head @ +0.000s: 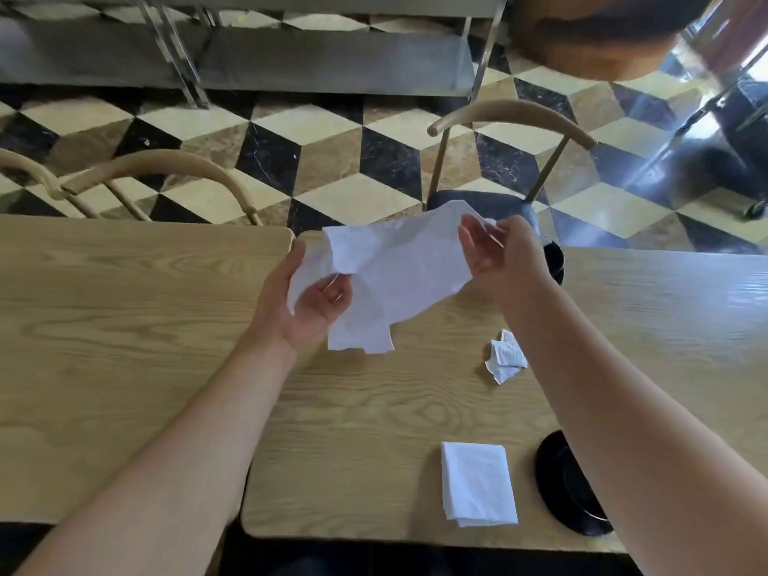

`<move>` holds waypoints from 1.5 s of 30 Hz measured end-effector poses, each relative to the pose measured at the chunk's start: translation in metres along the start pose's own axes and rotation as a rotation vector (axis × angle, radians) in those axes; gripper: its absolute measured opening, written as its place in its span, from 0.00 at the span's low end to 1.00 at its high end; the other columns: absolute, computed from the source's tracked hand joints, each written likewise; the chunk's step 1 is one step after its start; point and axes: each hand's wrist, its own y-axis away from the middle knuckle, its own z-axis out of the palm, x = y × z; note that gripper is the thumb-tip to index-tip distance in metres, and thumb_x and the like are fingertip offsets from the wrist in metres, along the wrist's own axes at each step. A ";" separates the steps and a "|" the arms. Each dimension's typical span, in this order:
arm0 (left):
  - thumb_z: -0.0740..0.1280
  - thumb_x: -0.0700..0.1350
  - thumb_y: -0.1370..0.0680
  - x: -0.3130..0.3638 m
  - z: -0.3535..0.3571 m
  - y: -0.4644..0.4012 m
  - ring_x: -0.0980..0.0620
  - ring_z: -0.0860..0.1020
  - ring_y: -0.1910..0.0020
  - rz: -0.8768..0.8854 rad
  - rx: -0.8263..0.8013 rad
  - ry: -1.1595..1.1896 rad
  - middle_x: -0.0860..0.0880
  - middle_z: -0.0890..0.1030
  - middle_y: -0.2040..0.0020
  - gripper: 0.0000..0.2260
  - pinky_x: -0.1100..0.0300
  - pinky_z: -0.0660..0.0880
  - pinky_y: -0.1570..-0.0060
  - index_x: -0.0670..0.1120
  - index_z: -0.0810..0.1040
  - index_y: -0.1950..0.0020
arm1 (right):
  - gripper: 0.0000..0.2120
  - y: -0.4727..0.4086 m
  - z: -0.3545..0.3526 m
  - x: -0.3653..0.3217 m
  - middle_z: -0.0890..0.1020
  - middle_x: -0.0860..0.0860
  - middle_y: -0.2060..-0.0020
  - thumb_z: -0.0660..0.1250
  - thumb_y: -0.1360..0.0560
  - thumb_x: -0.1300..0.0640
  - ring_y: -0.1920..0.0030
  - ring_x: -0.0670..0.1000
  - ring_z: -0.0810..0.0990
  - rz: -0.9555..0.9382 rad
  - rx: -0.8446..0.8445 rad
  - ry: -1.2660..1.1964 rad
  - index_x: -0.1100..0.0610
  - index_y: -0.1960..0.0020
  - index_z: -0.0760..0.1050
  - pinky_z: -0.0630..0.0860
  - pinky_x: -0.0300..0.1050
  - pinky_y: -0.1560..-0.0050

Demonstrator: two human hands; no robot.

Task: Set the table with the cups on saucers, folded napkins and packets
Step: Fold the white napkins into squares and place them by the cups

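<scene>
A white paper napkin (pixel 395 272), unfolded and crumpled, hangs above the far side of the wooden table (pixel 353 409). My left hand (pixel 307 301) pinches its left edge and my right hand (pixel 498 255) holds its right corner. A folded white napkin (pixel 478 484) lies flat near the front edge. Beside it, a black saucer (pixel 565 488) is partly hidden by my right forearm. Small white packets (pixel 505 357) lie in a loose pile right of the middle. A black cup (pixel 555 259) shows behind my right hand, mostly hidden.
A second wooden table (pixel 124 326) butts against the left side. Wooden chairs with curved backs stand at the far left (pixel 162 168) and far right (pixel 511 114). Beyond them is a checkered floor and a metal shelf unit (pixel 324 64).
</scene>
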 end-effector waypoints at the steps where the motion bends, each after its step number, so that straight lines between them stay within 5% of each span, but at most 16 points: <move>1: 0.64 0.47 0.18 0.011 0.017 -0.002 0.45 0.86 0.56 -0.020 0.005 -0.031 0.43 0.85 0.49 0.13 0.53 0.83 0.58 0.44 0.79 0.37 | 0.06 0.000 0.010 -0.004 0.84 0.60 0.58 0.60 0.20 0.63 0.62 0.56 0.86 -0.006 -0.029 0.051 0.65 0.49 0.74 0.84 0.48 0.67; 8: 0.60 0.39 0.20 0.095 0.107 -0.009 0.42 0.85 0.54 0.185 0.030 -0.145 0.40 0.85 0.53 0.12 0.52 0.82 0.50 0.34 0.80 0.43 | 0.05 -0.004 0.067 -0.043 0.81 0.55 0.54 0.60 0.19 0.60 0.50 0.54 0.85 -0.210 -0.158 0.358 0.58 0.51 0.73 0.83 0.47 0.59; 12: 0.56 0.37 0.23 0.147 0.125 -0.005 0.41 0.83 0.59 0.337 -0.093 0.012 0.39 0.80 0.60 0.13 0.51 0.81 0.48 0.38 0.74 0.65 | 0.07 -0.004 0.070 -0.079 0.81 0.53 0.49 0.62 0.19 0.60 0.45 0.52 0.83 -0.325 -0.173 0.304 0.58 0.45 0.77 0.82 0.46 0.51; 16: 0.60 0.38 0.21 0.168 0.131 0.003 0.40 0.82 0.59 0.431 -0.197 0.020 0.39 0.78 0.61 0.06 0.48 0.80 0.45 0.41 0.72 0.58 | 0.07 0.004 0.061 -0.096 0.83 0.56 0.45 0.65 0.21 0.62 0.41 0.55 0.84 -0.437 -0.216 0.232 0.60 0.44 0.77 0.83 0.52 0.43; 19: 0.59 0.39 0.20 0.158 0.121 0.006 0.38 0.82 0.51 0.447 -0.205 -0.014 0.37 0.83 0.56 0.13 0.46 0.77 0.39 0.34 0.80 0.57 | 0.06 0.015 0.051 -0.084 0.84 0.54 0.49 0.63 0.20 0.63 0.41 0.55 0.84 -0.452 -0.255 0.222 0.59 0.45 0.77 0.82 0.53 0.41; 22: 0.57 0.38 0.21 0.136 0.087 0.008 0.38 0.83 0.46 0.433 -0.122 -0.026 0.36 0.84 0.52 0.17 0.46 0.77 0.37 0.33 0.84 0.57 | 0.05 0.022 0.026 -0.055 0.85 0.51 0.57 0.63 0.19 0.62 0.46 0.53 0.86 -0.383 -0.209 0.198 0.59 0.47 0.77 0.84 0.50 0.47; 25: 0.60 0.39 0.24 0.102 0.027 0.005 0.41 0.81 0.48 0.390 0.019 -0.061 0.40 0.84 0.57 0.13 0.46 0.80 0.44 0.38 0.83 0.61 | 0.08 0.022 -0.026 -0.010 0.84 0.53 0.50 0.62 0.18 0.60 0.46 0.52 0.85 -0.247 -0.125 0.260 0.59 0.42 0.77 0.82 0.45 0.53; 29: 0.59 0.41 0.25 0.046 -0.075 0.003 0.44 0.80 0.54 0.262 0.241 -0.214 0.42 0.83 0.51 0.11 0.50 0.77 0.47 0.41 0.80 0.50 | 0.11 0.022 -0.118 0.064 0.87 0.52 0.50 0.64 0.21 0.59 0.51 0.52 0.87 -0.041 -0.027 0.379 0.55 0.42 0.81 0.83 0.46 0.56; 35: 0.57 0.40 0.19 -0.043 -0.216 0.016 0.44 0.79 0.55 -0.055 0.561 -0.478 0.41 0.79 0.49 0.10 0.48 0.77 0.56 0.41 0.76 0.43 | 0.08 0.014 -0.226 0.150 0.84 0.59 0.55 0.65 0.19 0.58 0.56 0.57 0.85 0.341 0.238 0.626 0.62 0.44 0.77 0.81 0.48 0.61; 41: 0.60 0.41 0.21 -0.073 -0.254 0.045 0.45 0.81 0.61 -0.150 0.689 -0.588 0.44 0.81 0.55 0.06 0.54 0.79 0.71 0.45 0.77 0.50 | 0.05 0.026 -0.252 0.160 0.86 0.54 0.66 0.67 0.24 0.58 0.66 0.53 0.83 0.442 0.271 0.755 0.59 0.52 0.79 0.79 0.42 0.71; 45: 0.61 0.41 0.21 -0.062 -0.243 0.054 0.51 0.82 0.74 -0.101 0.638 -0.576 0.47 0.83 0.70 0.06 0.62 0.77 0.77 0.44 0.76 0.54 | 0.04 0.032 -0.240 0.146 0.85 0.51 0.67 0.66 0.23 0.57 0.65 0.51 0.82 0.375 0.238 0.834 0.57 0.54 0.79 0.77 0.38 0.70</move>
